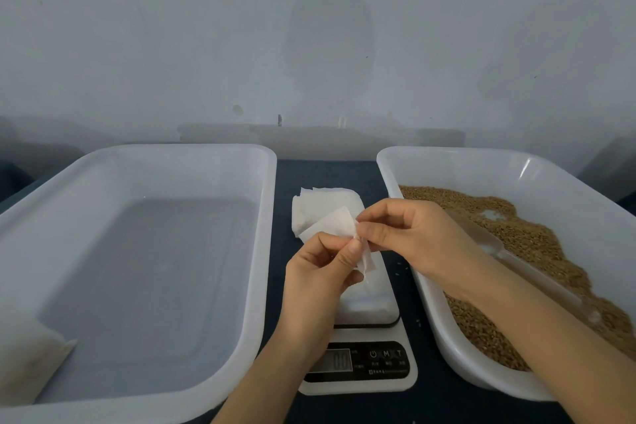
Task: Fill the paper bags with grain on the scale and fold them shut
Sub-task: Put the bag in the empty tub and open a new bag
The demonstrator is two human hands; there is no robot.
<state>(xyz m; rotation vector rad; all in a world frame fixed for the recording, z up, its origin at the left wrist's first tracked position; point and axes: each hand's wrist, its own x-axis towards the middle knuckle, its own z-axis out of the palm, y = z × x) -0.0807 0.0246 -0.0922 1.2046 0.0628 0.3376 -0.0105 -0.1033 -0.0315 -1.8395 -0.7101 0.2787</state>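
A small white paper bag [332,224] hangs in the air above the scale [364,306]. My left hand [320,272] pinches its lower edge between thumb and fingers. From the right, my right hand [409,234] pinches the same end of the bag. Behind the hands, a loose stack of empty white bags [320,203] lies on the dark table. The right tray [430,165] holds brown grain [537,237] with a clear plastic scoop [488,244] lying on it. The scale's display sits near my left forearm.
A large white tray [172,155] fills the left side; one filled, folded bag [31,354] lies in its near left corner. A few loose grains dot the dark table [426,399] beside the scale. A pale wall stands close behind.
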